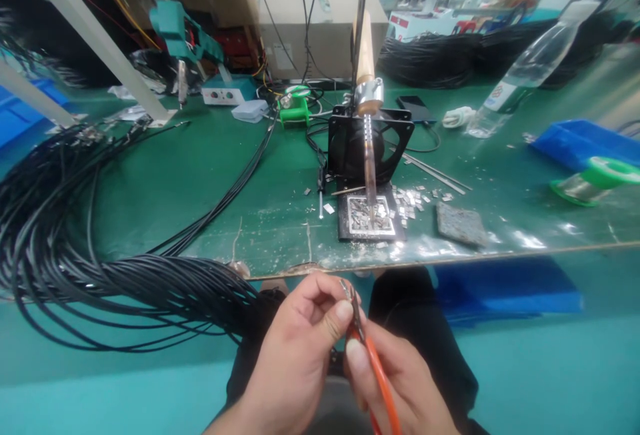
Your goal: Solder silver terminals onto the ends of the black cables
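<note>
Below the table's front edge, my left hand (305,341) pinches a small metal piece (345,286) between thumb and fingers. My right hand (395,375) is wrapped round orange-handled pliers (381,375), whose dark jaws point up beside the left thumb and the metal piece. Whether the jaws touch the piece cannot be made out. Above the hands, on the table, a soldering iron (369,155) with a wooden handle hangs tip down over a square tray (351,225) of small metal bits. A black fan (345,148) stands behind it.
Black cables (150,288) are heaped at the left and hang over the edge. Metal chips (410,200), a grey block (460,223), a solder spool (595,181), a blue bin (580,141) and a plastic bottle (530,68) are on the right. A green spool (294,111) stands behind.
</note>
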